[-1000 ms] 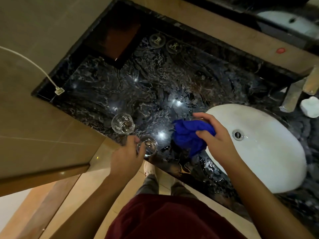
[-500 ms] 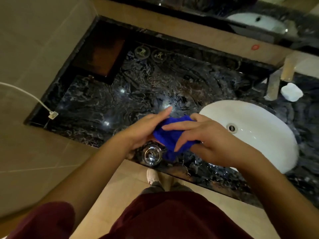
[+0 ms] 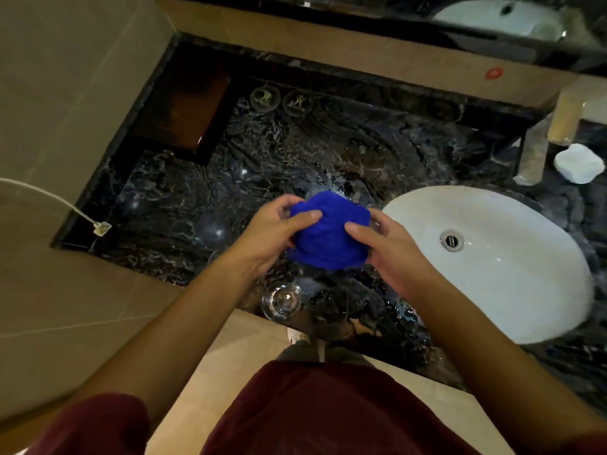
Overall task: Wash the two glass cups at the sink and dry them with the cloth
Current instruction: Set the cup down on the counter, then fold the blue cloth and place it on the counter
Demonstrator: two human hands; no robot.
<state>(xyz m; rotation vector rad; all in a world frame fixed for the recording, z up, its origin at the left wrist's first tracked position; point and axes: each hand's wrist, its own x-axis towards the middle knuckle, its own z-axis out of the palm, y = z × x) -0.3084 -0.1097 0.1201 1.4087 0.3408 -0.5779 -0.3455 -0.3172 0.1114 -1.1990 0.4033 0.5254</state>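
A bunched blue cloth sits between both my hands, above the dark marble counter just left of the sink. My left hand grips its left side with the thumb pressed on top. My right hand grips the right side, its fingers curled round the bundle. The cloth bulges round; I cannot tell whether a cup is inside it. One clear glass cup stands upright on the counter's front edge, below my left wrist. The second cup is not visible.
The white oval sink basin lies to the right, with a tap and a white soap piece behind it. A dark tray and two round lids sit at the back. A white cable plug lies far left.
My left hand left the cups at the counter edge and joined my right on the cloth. Both hands then rose with the bundle, and only one cup stays on the counter.
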